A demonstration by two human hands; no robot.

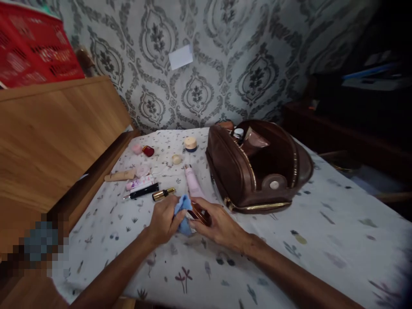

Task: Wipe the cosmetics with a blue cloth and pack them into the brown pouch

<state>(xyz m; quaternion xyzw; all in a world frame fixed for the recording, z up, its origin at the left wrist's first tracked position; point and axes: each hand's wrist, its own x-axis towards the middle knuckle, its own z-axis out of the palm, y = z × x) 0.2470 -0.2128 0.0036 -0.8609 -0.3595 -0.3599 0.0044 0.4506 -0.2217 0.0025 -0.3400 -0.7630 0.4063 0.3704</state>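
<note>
Near the middle of the table, my left hand (165, 218) is closed on a light blue cloth (184, 205), pressing it against the end of a brown, shiny bottle. My right hand (222, 222) grips that amber-brown bottle (200, 213); its fingers hide much of the shape. Just beyond the hands lies a pink tube (192, 182). A black and gold lipstick-like tube (163, 194) is to the left of it, beside a black pen-like stick (144, 191). To the right of my hands stands an unzipped brown toiletry bag (238, 171) with a few items inside.
A cream-lidded jar (190, 144), a small cream-coloured item (176, 159), a dark red bottle (148, 150) and a beige tube (120, 175) lie farther back on the patterned tablecloth (283, 266). A wooden panel (58, 128) bounds the left, with a red basket (38, 47) above.
</note>
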